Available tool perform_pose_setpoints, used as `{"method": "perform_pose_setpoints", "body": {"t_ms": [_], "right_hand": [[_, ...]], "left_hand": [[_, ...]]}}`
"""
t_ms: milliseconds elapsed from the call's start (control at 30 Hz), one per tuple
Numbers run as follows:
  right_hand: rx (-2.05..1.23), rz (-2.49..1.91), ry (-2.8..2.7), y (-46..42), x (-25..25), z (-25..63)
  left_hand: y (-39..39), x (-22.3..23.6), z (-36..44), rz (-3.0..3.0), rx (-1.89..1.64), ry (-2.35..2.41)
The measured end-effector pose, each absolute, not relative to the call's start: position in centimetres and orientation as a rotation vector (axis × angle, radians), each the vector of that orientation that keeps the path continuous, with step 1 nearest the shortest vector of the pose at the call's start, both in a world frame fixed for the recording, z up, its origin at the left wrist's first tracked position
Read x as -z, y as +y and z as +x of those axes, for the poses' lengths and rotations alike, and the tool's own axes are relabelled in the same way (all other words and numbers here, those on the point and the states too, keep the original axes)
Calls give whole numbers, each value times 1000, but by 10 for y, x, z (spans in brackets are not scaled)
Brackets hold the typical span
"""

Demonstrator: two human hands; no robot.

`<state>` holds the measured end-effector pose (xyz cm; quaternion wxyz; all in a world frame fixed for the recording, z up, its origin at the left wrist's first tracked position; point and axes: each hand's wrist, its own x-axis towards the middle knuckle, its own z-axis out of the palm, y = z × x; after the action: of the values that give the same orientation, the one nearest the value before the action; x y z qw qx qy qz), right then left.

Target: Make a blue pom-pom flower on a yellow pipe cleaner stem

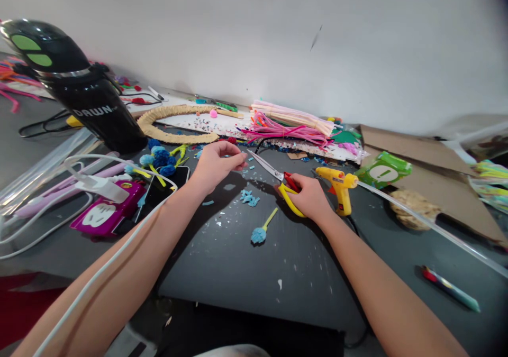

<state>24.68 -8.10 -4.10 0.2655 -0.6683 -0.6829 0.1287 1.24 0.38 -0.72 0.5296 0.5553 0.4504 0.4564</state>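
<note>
My right hand (308, 194) is wrapped around the red and yellow handles of a pair of scissors (269, 167), whose blades point up and left. Facing the blade tips, my left hand (220, 161) has thumb and fingers pinched together; anything between them is too small to make out. On the grey table beneath the hands lies a small heap of light-blue cut strips (249, 198). Nearer the front is a fuzzy blue flower-like ball (259, 235) with a yellow-green stem, lying apart from both hands.
A yellow glue gun (337, 185) stands right of my right hand. Bundled pipe cleaners (291, 123) lie at the back. To the left are a black bottle (99, 103), a magenta power block (109, 209) and blue flowers (161, 157). A white cable (107, 277) crosses my left forearm.
</note>
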Motion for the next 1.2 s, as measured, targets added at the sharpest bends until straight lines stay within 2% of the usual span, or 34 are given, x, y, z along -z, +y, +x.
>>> {"method": "perform_pose_setpoints", "body": {"t_ms": [400,1200], "right_hand": [[-346,-1803,-1819,-81,40,246],[-314,-1815,-1832,-85,38,243]], "left_hand": [[5,11,10,1321,-1129,938],[6,12,12,1239,-1092,953]]}}
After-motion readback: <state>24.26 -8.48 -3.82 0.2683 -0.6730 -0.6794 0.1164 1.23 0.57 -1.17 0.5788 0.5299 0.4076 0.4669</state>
